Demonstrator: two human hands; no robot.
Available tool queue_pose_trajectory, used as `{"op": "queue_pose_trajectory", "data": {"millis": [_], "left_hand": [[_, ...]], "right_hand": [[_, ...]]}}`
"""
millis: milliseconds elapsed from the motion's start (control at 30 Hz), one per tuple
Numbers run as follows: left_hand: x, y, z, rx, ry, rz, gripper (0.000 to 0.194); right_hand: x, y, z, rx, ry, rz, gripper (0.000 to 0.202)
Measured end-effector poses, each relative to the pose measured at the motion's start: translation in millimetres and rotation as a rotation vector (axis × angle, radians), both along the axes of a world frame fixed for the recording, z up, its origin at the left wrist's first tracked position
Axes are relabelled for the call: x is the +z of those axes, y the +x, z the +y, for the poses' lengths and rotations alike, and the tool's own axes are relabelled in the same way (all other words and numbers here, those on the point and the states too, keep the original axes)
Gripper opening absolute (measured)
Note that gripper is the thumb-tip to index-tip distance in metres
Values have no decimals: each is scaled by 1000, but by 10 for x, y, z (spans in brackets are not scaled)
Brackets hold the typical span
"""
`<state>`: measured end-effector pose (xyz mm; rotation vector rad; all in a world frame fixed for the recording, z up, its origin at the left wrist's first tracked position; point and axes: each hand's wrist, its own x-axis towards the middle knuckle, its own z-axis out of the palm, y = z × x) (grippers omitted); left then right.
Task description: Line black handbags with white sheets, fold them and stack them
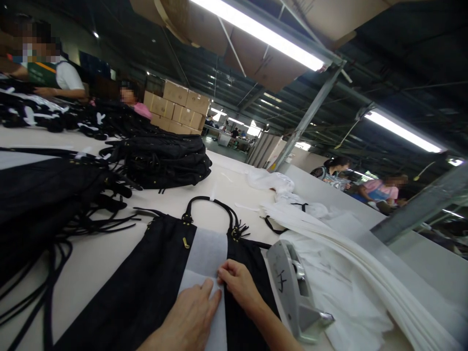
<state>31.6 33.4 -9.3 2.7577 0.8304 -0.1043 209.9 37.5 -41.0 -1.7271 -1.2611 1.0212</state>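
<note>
A black handbag [146, 265] lies flat before me, its looped handle [208, 199] pointing away and a small gold zipper pull [186, 243] near the top. Down its middle runs a strip of white tissue paper [209, 246]. My left hand [192, 312] rests on the paper with fingers stretched out, palm down. At the paper's right edge, my right hand [239, 282] pinches thumb and fingers together; they seem to hold that edge, partly hidden. Just right of the bag stands a grey tape dispenser [287, 280] with a black mark on its side.
Black bags are piled at left [44, 200] and behind [161, 161], straps trailing across the white table [223, 183]. White sheets [351, 248] spread along the right. Coworkers sit or stand beyond the table on both sides. Cardboard boxes [179, 105] are stacked farther back; a slanted metal post [310, 117] rises at right.
</note>
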Motion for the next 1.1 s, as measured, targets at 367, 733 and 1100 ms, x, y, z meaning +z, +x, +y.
{"op": "queue_pose_trajectory", "data": {"millis": [367, 733, 1100], "left_hand": [[-143, 54, 21, 1, -12, -21, 59], [11, 24, 27, 0, -49, 9, 64], [-207, 5, 18, 34, 107, -83, 54]], "right_hand": [[-13, 68, 97, -48, 280, -689, 9], [168, 205, 89, 110, 83, -488, 65], [297, 282, 261, -161, 160, -613, 5]]}}
